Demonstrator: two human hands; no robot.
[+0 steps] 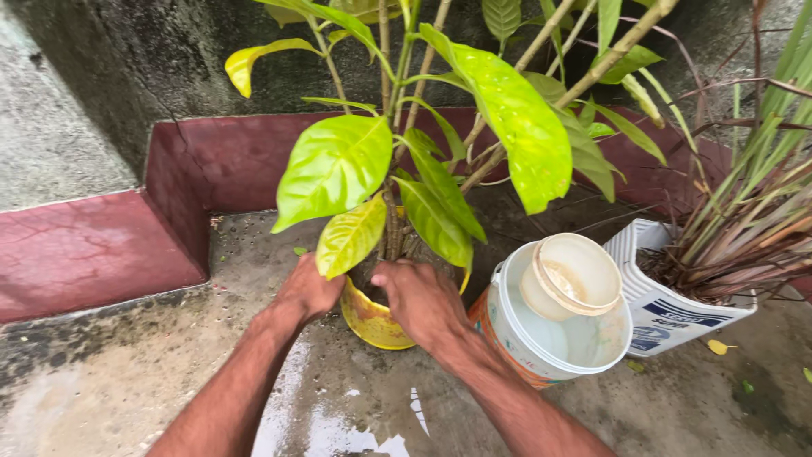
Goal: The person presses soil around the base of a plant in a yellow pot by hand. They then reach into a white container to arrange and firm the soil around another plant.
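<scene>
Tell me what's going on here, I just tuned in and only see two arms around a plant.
A person crouches over a yellow pot holding a leafy plant on a wet concrete floor. The left hand grips the pot's rim on one side, and the right hand rests over the rim by the stems. To the right stands a white bucket with a small cream bowl floating in its water. Beyond it, a white container holds a grassy plant.

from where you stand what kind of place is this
Probably an outdoor yard corner used for potted plants: a wet concrete floor, a stained grey wall, and both hands on a yellow pot holding a leafy plant.
</scene>
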